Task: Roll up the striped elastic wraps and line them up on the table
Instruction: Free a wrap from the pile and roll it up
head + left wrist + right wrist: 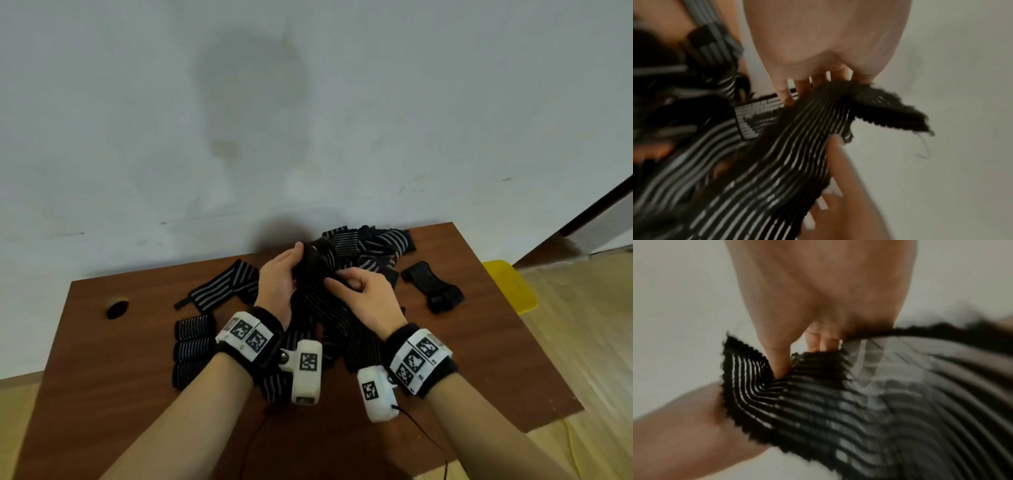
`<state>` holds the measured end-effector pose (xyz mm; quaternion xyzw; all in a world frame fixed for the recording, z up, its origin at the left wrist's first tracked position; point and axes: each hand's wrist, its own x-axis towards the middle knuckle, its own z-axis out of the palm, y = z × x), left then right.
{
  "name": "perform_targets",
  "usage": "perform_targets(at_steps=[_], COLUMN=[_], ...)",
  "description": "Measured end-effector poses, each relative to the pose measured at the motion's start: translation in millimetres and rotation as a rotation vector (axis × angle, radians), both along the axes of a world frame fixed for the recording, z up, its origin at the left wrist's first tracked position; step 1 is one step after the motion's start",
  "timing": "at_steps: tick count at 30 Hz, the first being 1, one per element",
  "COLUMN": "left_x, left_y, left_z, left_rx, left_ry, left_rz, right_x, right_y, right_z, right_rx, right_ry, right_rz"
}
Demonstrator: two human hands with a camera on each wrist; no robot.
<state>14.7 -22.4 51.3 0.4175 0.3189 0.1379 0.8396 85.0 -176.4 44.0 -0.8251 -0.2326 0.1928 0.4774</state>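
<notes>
Holding one wrap (pixel 313 294) above the middle of the table (pixel 137 394), both hands work at its far end. The wrap is a long black elastic band with thin pale stripes that run along its length, and its edge looks rough and a little frayed in the wrist views. From the hands it hangs down toward the person and lies over other loose bands on the table.

The left hand (pixel 279 284) grips the top end, which is bunched into a dark fold; its fingers (pixel 786 95) are curled together onto the cloth. The right hand (pixel 368 296) pinches the same wrap just beside it, and its thumb (pixel 777 360) presses into a fold of the striped cloth while the other fingers are bent behind. Both wrist views are blurred, so finer details of the grip I cannot tell.

Three rolled wraps (pixel 193 349) stand in a short row at the left, touching each other. One flat wrap (pixel 222 286) lies behind them. A pile (pixel 373 248) of unrolled wraps sits at the far edge, near the wall (pixel 308 102). One more bundle (pixel 433 286), mostly black, lies apart at the right side.
</notes>
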Motion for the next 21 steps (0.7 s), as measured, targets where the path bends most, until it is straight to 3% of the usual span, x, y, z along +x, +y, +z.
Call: perform_targets(at_steps=[3,6,8,10,13,15,17,19,21], left_x=[-4,-11,-12,-14,-20,-23,-24,-25,-29], left_y=[2,-1,-3,-1,8,15,19,17,10], left_z=[3,6,3,0,2,3,4,7,17], left_rx=[0.205,0.164,0.163,0.393,0.71,0.712,0.642,0.629,0.67], left_ry=[0.048,0.022,0.02,0.064,0.047,0.025,-0.033,-0.124,-0.202], left_rz=[-0.08,-0.142,-0.109,0.0,0.096,0.057,0.034,0.029,0.038], right_x=[3,1,-3,-6,-5,-2,0,-2,-6], right_y=[2,1,1,-1,-4,-5,-6,-5,-2], right_z=[8,5,3,6,19,24,29,34,36], right_rx=[0.117,0.181,0.221,0.368,0.629,0.704,0.715,0.647,0.578], right_ry=[-0.062,-0.324,-0.407,-0.345,-0.057,0.031,0.003,0.015,0.159], right_rz=[-0.027,0.067,0.078,0.011,-0.14,-0.162,-0.141,-0.101,-0.057])
